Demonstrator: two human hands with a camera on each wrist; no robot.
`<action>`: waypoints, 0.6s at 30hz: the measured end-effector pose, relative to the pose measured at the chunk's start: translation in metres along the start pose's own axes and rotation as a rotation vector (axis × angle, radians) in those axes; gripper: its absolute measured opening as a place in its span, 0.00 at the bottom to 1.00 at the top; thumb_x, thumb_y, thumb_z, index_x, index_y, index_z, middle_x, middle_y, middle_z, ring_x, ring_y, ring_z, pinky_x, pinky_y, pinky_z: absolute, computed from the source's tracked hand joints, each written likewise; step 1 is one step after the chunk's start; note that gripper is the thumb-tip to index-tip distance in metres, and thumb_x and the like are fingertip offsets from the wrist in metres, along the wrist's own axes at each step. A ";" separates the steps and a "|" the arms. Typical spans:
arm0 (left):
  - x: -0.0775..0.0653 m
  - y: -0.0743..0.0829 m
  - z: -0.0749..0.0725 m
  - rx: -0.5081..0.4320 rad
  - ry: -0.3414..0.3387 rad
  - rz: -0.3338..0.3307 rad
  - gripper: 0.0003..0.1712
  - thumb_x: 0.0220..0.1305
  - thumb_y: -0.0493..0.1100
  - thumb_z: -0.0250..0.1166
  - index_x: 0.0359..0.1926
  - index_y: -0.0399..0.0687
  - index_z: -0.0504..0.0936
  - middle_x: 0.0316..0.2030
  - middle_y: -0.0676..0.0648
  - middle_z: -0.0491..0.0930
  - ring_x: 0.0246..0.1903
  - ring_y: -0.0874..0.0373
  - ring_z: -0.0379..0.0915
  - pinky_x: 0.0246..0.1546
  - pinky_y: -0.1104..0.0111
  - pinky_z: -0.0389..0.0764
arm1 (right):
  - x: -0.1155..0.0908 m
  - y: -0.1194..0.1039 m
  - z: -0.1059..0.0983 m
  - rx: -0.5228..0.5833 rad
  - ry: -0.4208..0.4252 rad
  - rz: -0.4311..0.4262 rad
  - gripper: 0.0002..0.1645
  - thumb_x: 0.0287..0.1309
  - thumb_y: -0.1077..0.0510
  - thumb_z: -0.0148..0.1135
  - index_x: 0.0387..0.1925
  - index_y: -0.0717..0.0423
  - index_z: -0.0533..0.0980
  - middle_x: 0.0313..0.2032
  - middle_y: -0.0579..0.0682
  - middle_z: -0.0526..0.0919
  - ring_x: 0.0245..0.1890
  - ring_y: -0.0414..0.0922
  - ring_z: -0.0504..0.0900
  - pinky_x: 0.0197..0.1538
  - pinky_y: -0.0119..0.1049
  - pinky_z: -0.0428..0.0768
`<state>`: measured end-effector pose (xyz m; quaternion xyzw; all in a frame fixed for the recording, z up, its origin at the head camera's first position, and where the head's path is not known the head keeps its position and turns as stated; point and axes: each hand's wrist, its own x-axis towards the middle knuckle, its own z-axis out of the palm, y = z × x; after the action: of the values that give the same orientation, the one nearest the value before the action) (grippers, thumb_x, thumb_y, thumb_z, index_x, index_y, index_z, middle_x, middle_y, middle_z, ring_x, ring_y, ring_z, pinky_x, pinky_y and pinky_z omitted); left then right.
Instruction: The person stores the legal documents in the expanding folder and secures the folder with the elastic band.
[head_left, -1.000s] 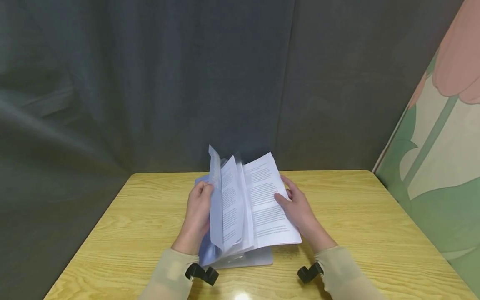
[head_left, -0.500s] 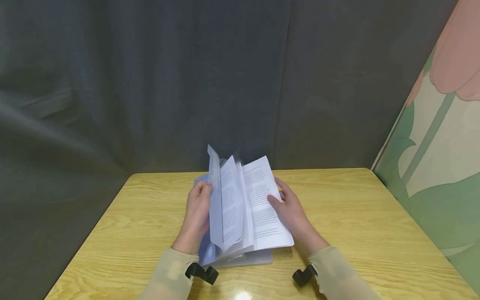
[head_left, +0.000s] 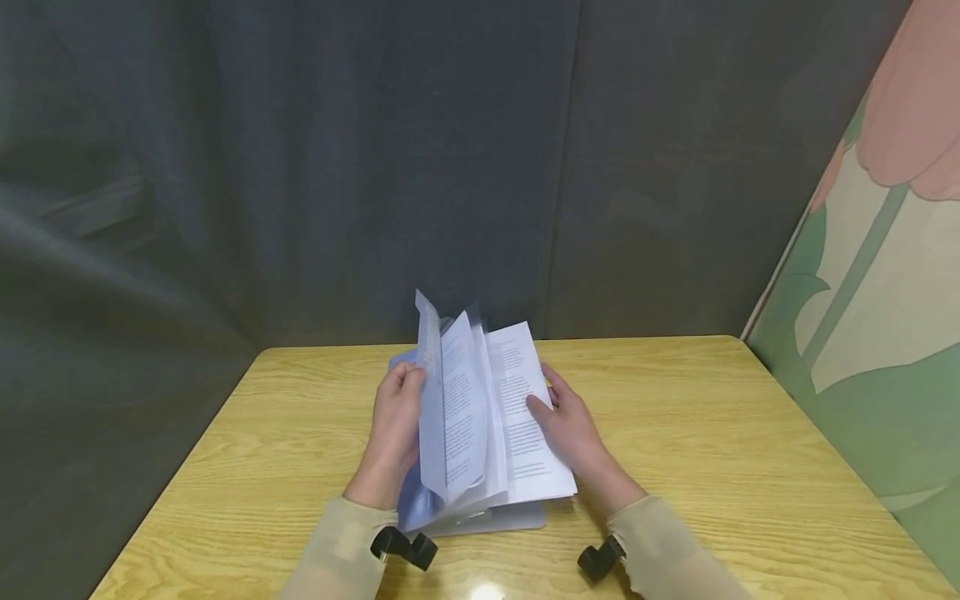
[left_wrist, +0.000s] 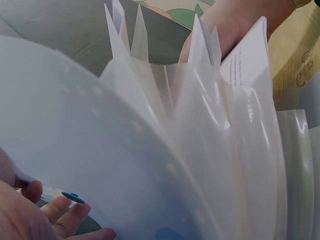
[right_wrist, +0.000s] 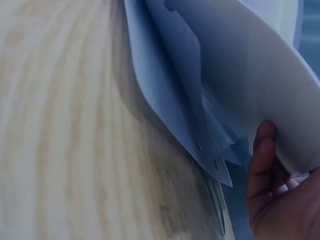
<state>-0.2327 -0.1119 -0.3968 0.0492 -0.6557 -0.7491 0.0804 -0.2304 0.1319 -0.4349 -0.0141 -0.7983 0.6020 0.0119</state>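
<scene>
An expanding file folder (head_left: 431, 417) with translucent pockets stands fanned apart on the table, its cover bluish. My left hand (head_left: 397, 404) grips the cover and flap at the left edge; in the left wrist view the left hand's fingers (left_wrist: 65, 215) lie behind the cover beside a small blue button. Printed sheets (head_left: 525, 417) sit partly inside a pocket on the right. My right hand (head_left: 570, 425) pinches their outer edge, thumb on the printed face and fingers behind. Another printed page (head_left: 461, 400) shows in a pocket nearer the cover.
The wood-grain table (head_left: 712, 433) extends around the folder on both sides. A dark curtain (head_left: 412, 167) hangs behind the far edge. At the right is a wall (head_left: 877, 317) painted with a flower. Black wrist mounts sit on both sleeves.
My right hand has moved left and slightly toward me, and the printed sheets have slid deeper into the pocket. The left hand and the folder's cover stay in place.
</scene>
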 end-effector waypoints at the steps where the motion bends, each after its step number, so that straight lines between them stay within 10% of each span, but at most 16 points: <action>1: 0.000 0.000 0.000 0.001 0.000 -0.002 0.11 0.81 0.42 0.52 0.39 0.40 0.72 0.39 0.44 0.72 0.38 0.53 0.70 0.32 0.68 0.69 | 0.000 0.000 0.001 -0.002 -0.002 0.003 0.42 0.82 0.57 0.59 0.88 0.54 0.54 0.68 0.65 0.80 0.45 0.51 0.91 0.46 0.41 0.87; 18: 0.000 0.000 -0.003 0.016 0.014 -0.012 0.12 0.82 0.42 0.52 0.41 0.39 0.75 0.42 0.43 0.73 0.41 0.51 0.71 0.35 0.67 0.70 | -0.004 0.000 0.010 0.019 -0.072 0.017 0.38 0.83 0.58 0.58 0.86 0.51 0.61 0.62 0.64 0.85 0.45 0.51 0.91 0.44 0.43 0.88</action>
<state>-0.2320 -0.1146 -0.3973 0.0591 -0.6608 -0.7440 0.0800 -0.2272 0.1224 -0.4373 0.0006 -0.7924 0.6096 -0.0218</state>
